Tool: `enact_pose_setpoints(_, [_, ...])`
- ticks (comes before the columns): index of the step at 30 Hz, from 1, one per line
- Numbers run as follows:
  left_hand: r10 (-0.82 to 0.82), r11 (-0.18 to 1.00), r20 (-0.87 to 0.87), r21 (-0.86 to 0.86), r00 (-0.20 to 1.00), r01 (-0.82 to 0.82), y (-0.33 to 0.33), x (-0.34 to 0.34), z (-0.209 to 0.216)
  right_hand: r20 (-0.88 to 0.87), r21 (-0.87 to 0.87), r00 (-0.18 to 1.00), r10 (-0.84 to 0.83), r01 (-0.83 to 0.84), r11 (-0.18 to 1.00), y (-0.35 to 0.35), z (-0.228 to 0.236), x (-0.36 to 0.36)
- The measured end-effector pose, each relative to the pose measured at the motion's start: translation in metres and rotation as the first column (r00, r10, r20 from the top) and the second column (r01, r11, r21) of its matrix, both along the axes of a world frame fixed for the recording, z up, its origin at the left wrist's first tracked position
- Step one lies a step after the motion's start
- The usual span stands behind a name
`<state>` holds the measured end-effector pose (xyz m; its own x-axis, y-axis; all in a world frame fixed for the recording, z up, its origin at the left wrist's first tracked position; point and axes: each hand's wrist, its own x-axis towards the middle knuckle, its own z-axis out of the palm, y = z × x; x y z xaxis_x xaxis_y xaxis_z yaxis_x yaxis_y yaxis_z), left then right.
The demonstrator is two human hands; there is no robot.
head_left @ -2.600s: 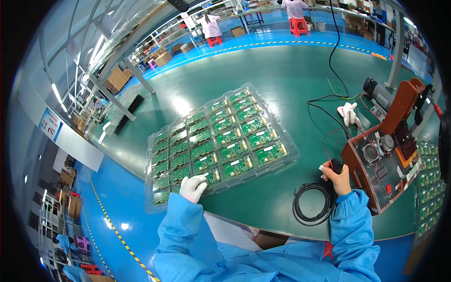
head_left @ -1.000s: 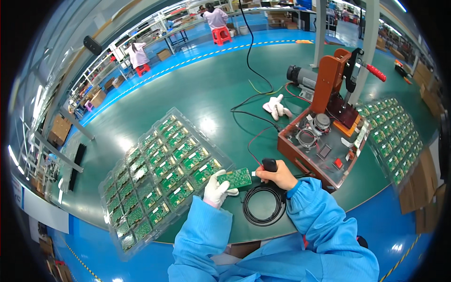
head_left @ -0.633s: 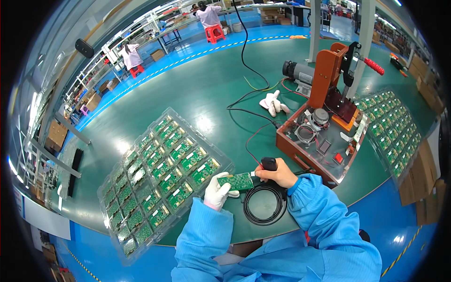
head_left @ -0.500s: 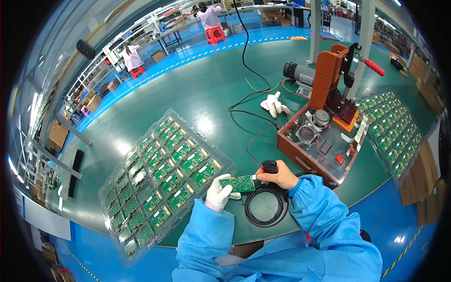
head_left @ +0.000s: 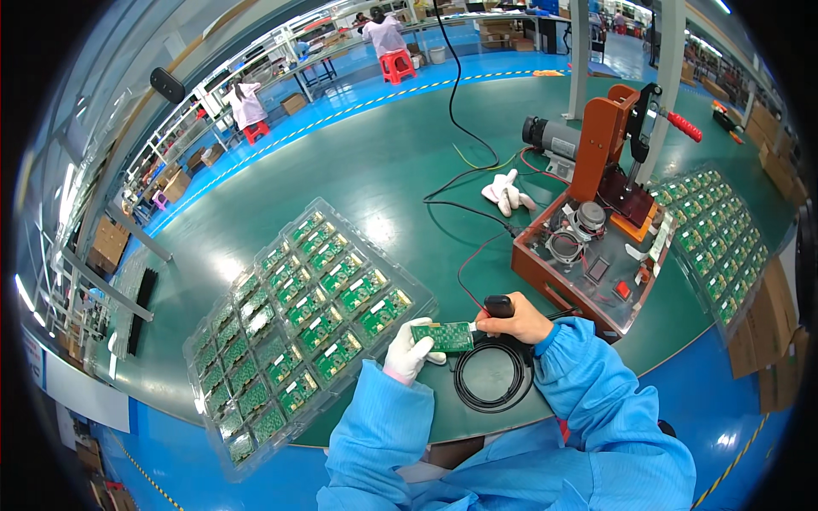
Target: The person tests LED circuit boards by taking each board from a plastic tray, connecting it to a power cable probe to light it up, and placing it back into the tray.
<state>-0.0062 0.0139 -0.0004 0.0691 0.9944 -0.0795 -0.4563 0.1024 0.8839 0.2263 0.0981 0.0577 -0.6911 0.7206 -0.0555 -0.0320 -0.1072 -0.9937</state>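
Blue sleeves [head_left: 382, 426], one white glove [head_left: 406, 353]

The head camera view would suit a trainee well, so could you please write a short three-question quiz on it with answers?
1. Multiple choice: what does the left hand hold? A: a red lever. B: a green circuit board. C: a cardboard box.
2. True or false: the right hand is gloved.
3. Fill in the blank: the coiled black cable lies on a ____ table.

Key: 1, B. 2, false; that hand is bare. 3, green.
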Motion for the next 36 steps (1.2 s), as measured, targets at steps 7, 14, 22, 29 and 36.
enact_pose_setpoints(7, [-0.001,1.0,-0.125,0.028,0.992,0.004,-0.001,0.0,-0.003,0.089,0.119,0.996,0.006,-0.017,0.993,-0.001,0.001,0.001])
enact_pose_setpoints(14, [0.067,0.998,-0.24,0.022,0.968,-0.063,-0.007,0.008,0.009,0.115,0.052,0.993,-0.024,0.019,0.998,-0.007,-0.001,-0.005])
enact_pose_setpoints(22, [0.084,0.996,-0.224,0.04,0.971,-0.077,-0.003,0.013,0.003,0.0,-0.03,0.978,-0.207,0.207,0.978,0.002,-0.001,-0.005])
enact_pose_setpoints(29, [0.126,0.987,-0.373,0.142,0.919,-0.077,-0.005,0.018,-0.003,0.031,0.248,0.94,-0.34,0.323,0.913,0.007,0.023,-0.006])
enact_pose_setpoints(36, [0.197,0.969,-0.568,0.237,0.799,-0.071,-0.004,0.02,-0.005,0.253,0.604,0.96,-0.124,-0.056,0.795,-0.007,0.03,-0.045])
